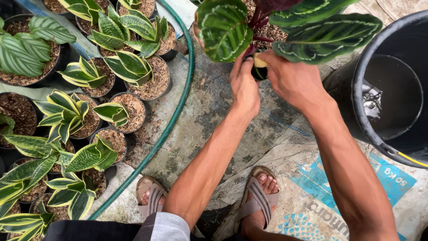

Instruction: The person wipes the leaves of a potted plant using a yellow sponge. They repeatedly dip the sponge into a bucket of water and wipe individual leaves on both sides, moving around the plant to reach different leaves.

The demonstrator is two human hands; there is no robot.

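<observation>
2 hands – left hand (244, 87), right hand (292, 78) – fingers closed around small black pot (258, 72), striped-leaf plant (285, 27).

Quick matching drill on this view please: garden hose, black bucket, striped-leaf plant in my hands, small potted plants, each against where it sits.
Things:
1. green garden hose
2. black bucket
3. striped-leaf plant
4. small potted plants

Places:
A. far right, water inside
B. top centre, held by left hand and right hand
C. crowded on the left
D. curving across the ground between pots and feet

Pairs: 1-D, 2-A, 3-B, 4-C
</observation>
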